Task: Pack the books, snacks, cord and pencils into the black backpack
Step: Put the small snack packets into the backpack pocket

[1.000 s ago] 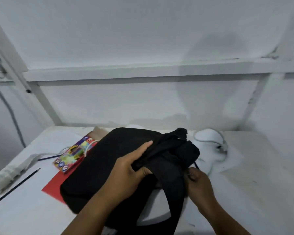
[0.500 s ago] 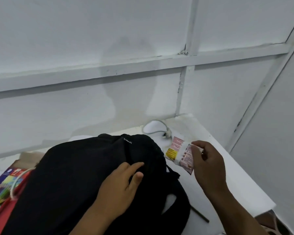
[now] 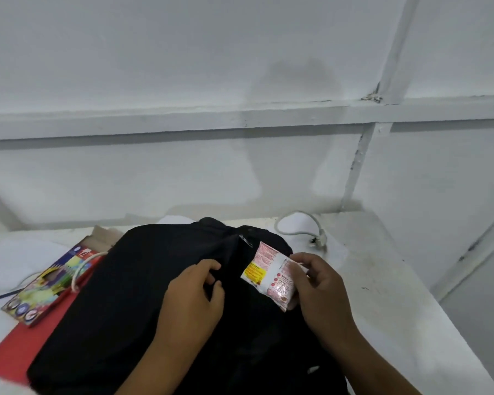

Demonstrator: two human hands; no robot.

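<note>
Snack sachet (image 3: 271, 273): pinched at its right edge in fingers (image 3: 293, 276) of right hand (image 3: 317, 286), held just above black backpack (image 3: 120, 295) at mid-bench (image 3: 382, 280). Judged light, thin, crinkly, crushable; best held by sealed edge. Left hand (image 3: 194, 295): curled fingers gripping backpack fabric beside zip. Coloured pencil box (image 3: 49, 280) and red book (image 3: 17, 349) at left, partly under backpack. White cord (image 3: 300, 226) far right.

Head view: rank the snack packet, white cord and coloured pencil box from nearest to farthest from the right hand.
1. Snack packet: held in the right hand, over the black backpack.
2. White cord: on the table behind the hand, near the wall.
3. Coloured pencil box: far left, beyond the backpack.
</note>
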